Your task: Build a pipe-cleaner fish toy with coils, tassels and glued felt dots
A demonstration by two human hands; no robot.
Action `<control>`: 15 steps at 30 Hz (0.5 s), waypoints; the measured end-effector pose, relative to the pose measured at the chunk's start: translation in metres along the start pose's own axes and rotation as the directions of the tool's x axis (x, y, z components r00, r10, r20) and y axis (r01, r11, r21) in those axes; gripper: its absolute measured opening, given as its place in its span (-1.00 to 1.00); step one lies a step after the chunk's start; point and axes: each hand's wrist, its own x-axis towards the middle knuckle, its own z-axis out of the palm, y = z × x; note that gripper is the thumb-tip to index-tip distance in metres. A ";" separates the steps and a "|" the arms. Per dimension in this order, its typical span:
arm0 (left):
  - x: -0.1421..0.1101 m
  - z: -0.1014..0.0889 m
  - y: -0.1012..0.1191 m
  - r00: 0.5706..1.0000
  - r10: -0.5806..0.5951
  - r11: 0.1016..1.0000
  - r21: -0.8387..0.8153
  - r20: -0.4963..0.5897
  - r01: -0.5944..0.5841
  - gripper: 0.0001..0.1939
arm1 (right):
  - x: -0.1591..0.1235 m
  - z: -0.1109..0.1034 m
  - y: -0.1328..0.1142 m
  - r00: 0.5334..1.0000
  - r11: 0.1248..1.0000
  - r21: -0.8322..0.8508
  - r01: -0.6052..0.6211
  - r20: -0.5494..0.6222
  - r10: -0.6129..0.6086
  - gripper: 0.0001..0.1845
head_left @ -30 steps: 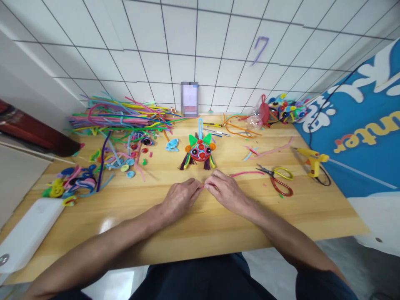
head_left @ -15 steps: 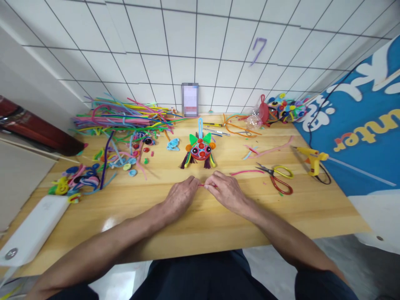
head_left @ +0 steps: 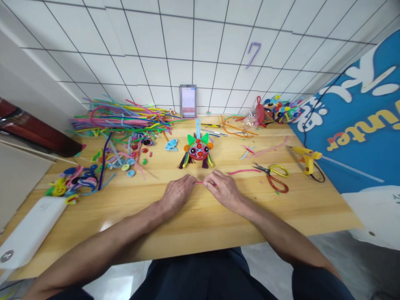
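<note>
Between my hands stretches a short red pipe cleaner (head_left: 199,182), most of it hidden by my fingers. My left hand (head_left: 178,192) pinches its left end. My right hand (head_left: 222,188), fingers curled, grips the other end. Just beyond them stands a colourful animal-head ornament (head_left: 198,151) with green ears, black eyes, dark tassels and a light blue loop on top. Right of my right hand lies a loose pink-red pipe cleaner (head_left: 244,171), its end close to the opened scissors (head_left: 271,175) with one yellow and one red handle.
A pile of pipe cleaners (head_left: 121,116) lies at the back left, above scattered coloured pieces (head_left: 126,162). A phone (head_left: 188,101) leans on the wall. On the right are a yellow glue gun (head_left: 308,157) and bagged ornaments (head_left: 281,109). A white box-like device (head_left: 33,231) sits at the left edge.
The view has shifted slightly, so things appear a little further left. My hands stay together on the red pipe cleaner, with slightly more of it showing between them.
</note>
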 end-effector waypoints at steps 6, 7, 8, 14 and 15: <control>-0.002 0.002 -0.007 0.996 0.077 0.996 -0.031 -0.033 -0.078 -0.73 | -0.001 -0.003 0.002 0.998 0.997 -0.046 0.066 0.025 -0.065 -0.93; -0.003 0.003 -0.008 0.995 0.094 0.994 -0.043 -0.046 -0.096 -0.72 | -0.001 -0.003 0.002 0.997 0.996 -0.045 0.080 0.021 -0.079 -0.94; -0.003 0.003 -0.009 0.992 0.106 0.992 -0.058 -0.062 -0.109 -0.73 | -0.001 -0.003 0.002 0.996 0.995 -0.046 0.094 0.015 -0.093 -0.95; -0.003 -0.001 -0.005 0.995 0.055 0.995 -0.074 -0.083 -0.061 -0.75 | -0.004 0.000 -0.004 0.978 0.963 -0.178 0.204 0.000 -0.207 -0.83; -0.003 -0.002 -0.003 0.997 0.038 0.997 -0.057 -0.066 -0.042 -0.74 | -0.004 0.000 -0.006 0.974 0.950 -0.219 0.221 0.001 -0.226 -0.79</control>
